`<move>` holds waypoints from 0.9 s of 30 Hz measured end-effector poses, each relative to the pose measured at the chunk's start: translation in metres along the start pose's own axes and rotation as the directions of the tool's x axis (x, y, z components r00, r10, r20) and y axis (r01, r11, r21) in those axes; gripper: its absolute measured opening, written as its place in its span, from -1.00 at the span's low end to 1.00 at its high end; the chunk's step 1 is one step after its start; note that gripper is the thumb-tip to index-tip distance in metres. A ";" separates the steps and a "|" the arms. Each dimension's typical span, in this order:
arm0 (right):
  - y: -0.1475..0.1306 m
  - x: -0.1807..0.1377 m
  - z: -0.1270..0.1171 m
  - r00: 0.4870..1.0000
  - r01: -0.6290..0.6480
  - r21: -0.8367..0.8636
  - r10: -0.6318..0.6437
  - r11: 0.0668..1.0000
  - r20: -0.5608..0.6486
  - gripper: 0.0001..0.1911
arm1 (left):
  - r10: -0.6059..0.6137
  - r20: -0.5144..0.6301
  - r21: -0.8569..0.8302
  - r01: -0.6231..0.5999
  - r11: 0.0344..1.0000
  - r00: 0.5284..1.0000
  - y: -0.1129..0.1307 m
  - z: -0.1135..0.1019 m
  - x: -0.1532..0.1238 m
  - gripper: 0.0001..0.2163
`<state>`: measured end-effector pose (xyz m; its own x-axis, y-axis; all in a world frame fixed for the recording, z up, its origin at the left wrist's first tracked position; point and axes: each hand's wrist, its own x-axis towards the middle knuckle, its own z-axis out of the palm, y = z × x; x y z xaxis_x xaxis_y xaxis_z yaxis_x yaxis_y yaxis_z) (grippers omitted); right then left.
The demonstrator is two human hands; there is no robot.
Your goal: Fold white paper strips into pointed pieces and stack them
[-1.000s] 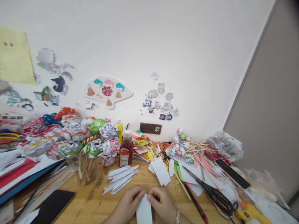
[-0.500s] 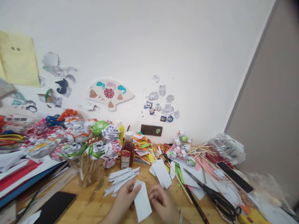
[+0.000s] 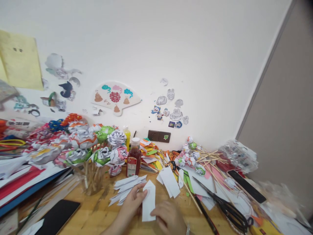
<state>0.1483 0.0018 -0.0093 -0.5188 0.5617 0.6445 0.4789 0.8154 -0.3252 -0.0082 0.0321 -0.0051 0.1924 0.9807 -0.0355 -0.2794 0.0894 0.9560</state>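
Note:
A white folded paper piece (image 3: 149, 201) with a pointed top stands above the wooden table (image 3: 97, 212) near the bottom middle of the head view. My left hand (image 3: 132, 204) pinches its left edge near the top. My right hand (image 3: 167, 217) grips its lower right corner with the fingers curled. Just behind my left hand lies a pile of similar folded white strips (image 3: 127, 187). Several loose white paper rectangles (image 3: 170, 181) lie a little to the right of it.
A red-filled bottle (image 3: 133, 158) and a yellow bottle (image 3: 126, 136) stand behind the pile. Paper flowers on sticks (image 3: 80, 147) fill a holder at left. A black phone (image 3: 57, 215) lies front left. Scissors (image 3: 227, 207), wooden skewers (image 3: 207, 160), another phone (image 3: 248, 186) lie at right.
The paper piece has been lifted and turned from lying low between both hands to held upright with its point up. My left hand has moved up along its left edge.

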 end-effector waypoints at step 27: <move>0.013 -0.002 0.006 0.912 -0.375 0.237 0.402 0.896 -0.081 -0.94 | -0.088 0.131 0.126 0.071 0.989 0.988 -0.014 0.009 -0.004 -0.65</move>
<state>0.1514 0.0118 -0.0189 -0.2229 0.8291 0.5128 0.4559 0.5536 -0.6969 0.0030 0.0254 -0.0158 0.3374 0.9379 -0.0808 -0.1441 0.1363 0.9801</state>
